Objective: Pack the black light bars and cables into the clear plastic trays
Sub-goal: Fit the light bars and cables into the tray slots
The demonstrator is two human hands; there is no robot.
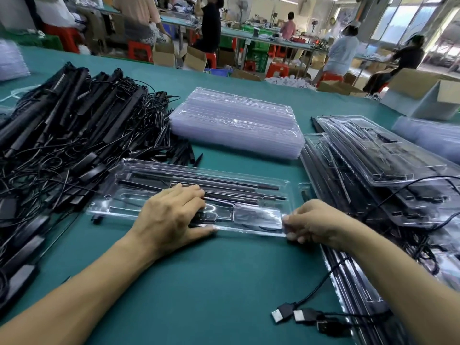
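A big green table holds everything. On its left side lies a large pile of black bars and cables, all mixed up. On the right side sits a stack of full trays, with bars and cables inside them. At the back, in the middle, is a stack of empty trays.

One tray lies right in front of the person. Its long side runs from left to right. Long black bars lie in its far slots, and a dark coiled cable sits in the near right pocket. The tray looks full.

The left hand lies flat on the middle of the tray and presses down, with its fingers straight. The right hand pinches the tray's right end with curled fingers. The stack of full trays is just beside the right hand, so that hand is nearer for sliding the tray over.

Some small plugs lie loose near the right arm.
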